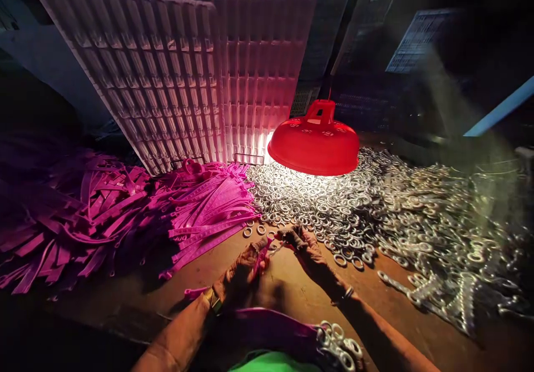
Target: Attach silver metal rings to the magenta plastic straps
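My left hand (246,261) is closed around a magenta strap (261,258), one end of which stands up between the fingers. Close by on the right, my right hand (301,241) has its fingers pinched together near that strap end. A small pale shiny piece (275,248) shows between the two hands; its kind is too small to make out. Several loose metal rings (261,229) lie on the brown tabletop (283,288) just beyond my fingers. A second magenta strap (194,293) pokes out behind my left wrist.
Magenta straps (208,211) are heaped at left. A large pile of metal rings (346,205) fills the centre right, with long metal pieces (463,299) farther right. A red lamp (314,144) hangs low over the rings. Ribbed plastic trays (167,77) stand behind. More rings (340,344) lie near my body.
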Motion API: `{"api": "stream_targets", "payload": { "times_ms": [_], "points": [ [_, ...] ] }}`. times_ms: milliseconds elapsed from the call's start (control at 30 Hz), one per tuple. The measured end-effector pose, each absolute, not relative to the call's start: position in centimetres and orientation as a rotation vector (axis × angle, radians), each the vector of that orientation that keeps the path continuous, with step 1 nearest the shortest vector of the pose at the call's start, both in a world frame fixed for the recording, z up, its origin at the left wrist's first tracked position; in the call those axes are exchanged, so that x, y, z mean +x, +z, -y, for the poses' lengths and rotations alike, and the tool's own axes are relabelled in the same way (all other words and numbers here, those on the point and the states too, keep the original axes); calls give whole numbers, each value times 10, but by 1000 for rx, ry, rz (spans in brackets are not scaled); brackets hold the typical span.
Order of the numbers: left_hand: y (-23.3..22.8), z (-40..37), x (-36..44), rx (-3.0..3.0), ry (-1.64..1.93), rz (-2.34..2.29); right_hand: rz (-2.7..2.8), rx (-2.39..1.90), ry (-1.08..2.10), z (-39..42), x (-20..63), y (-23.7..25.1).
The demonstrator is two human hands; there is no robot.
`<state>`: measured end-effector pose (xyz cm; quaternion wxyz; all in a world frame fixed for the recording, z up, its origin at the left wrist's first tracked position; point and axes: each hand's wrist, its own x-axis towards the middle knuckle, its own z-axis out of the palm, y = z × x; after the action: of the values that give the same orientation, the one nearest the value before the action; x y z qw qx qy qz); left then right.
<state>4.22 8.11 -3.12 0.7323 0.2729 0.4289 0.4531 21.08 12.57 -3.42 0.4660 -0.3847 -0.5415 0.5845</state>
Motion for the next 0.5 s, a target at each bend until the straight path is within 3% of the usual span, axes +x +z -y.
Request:
{"api": "stream_targets", "payload": {
  "times_ms": [100,233,500],
  "points": [
    [-42,-88,46,623,1065,-867,1124,-864,1618,-130,215,-30],
    [-45,-90,47,679,1079,-871,1186,-1006,1618,-122,213,-38],
    [-24,-83,57,697,1008,-866,1553,-1084,1362,-103,204,-32]
  ]
}}
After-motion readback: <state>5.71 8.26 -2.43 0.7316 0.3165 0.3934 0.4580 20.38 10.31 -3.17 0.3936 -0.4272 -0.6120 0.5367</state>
